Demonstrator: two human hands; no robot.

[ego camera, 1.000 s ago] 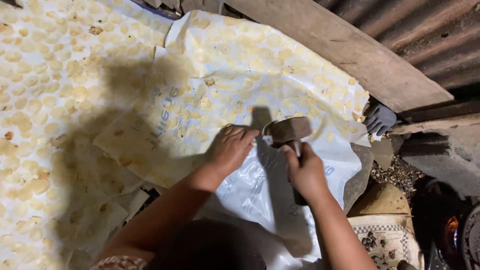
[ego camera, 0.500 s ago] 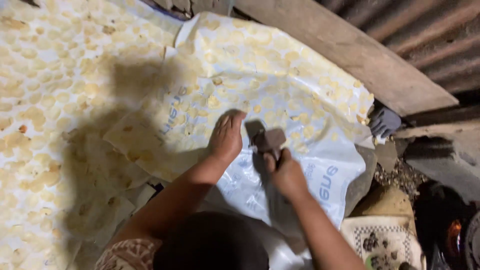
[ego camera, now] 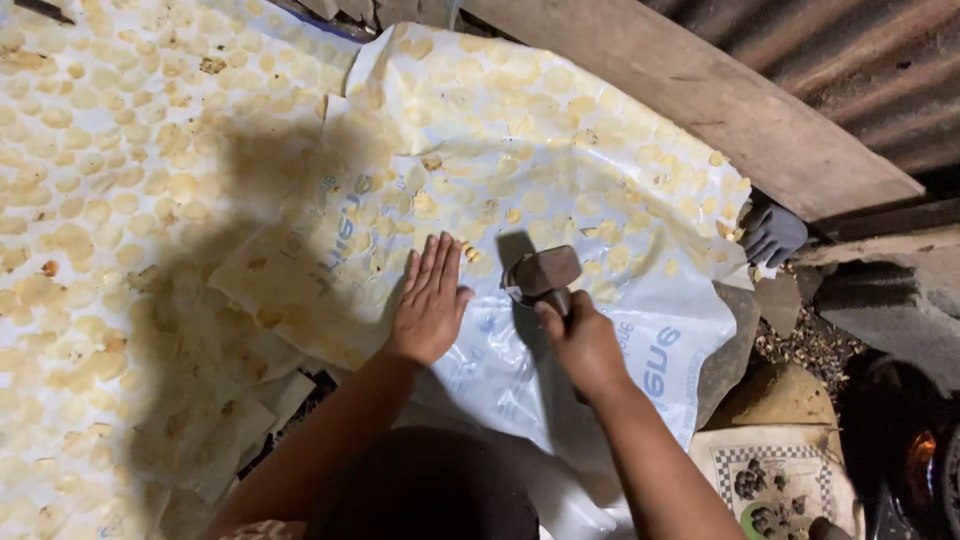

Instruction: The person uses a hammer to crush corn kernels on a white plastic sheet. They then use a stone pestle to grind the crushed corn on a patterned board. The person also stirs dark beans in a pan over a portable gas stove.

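My left hand point(ego camera: 430, 300) lies flat, fingers together, pressing on a white plastic sheet point(ego camera: 620, 330) that covers a stone. Pale yellow flattened rounds point(ego camera: 560, 110) dot the sheet's far part. My right hand point(ego camera: 582, 345) grips the handle of a brown mallet point(ego camera: 542, 272), whose blocky head hovers just right of my left fingertips, above the sheet. A small yellow piece point(ego camera: 470, 252) sits beside my left hand's fingertips.
Several more flattened rounds cover a second sheet point(ego camera: 90, 200) at the left. A wooden plank point(ego camera: 720, 100) and corrugated metal point(ego camera: 860, 60) run along the top right. A grey glove point(ego camera: 770, 232), a stone point(ego camera: 790, 395), a patterned bag point(ego camera: 775, 480) and a glowing fire point(ego camera: 915, 450) lie at the right.
My right hand has lifted and shifted the mallet slightly right and up from its lower position. My left hand has flattened out on the sheet.
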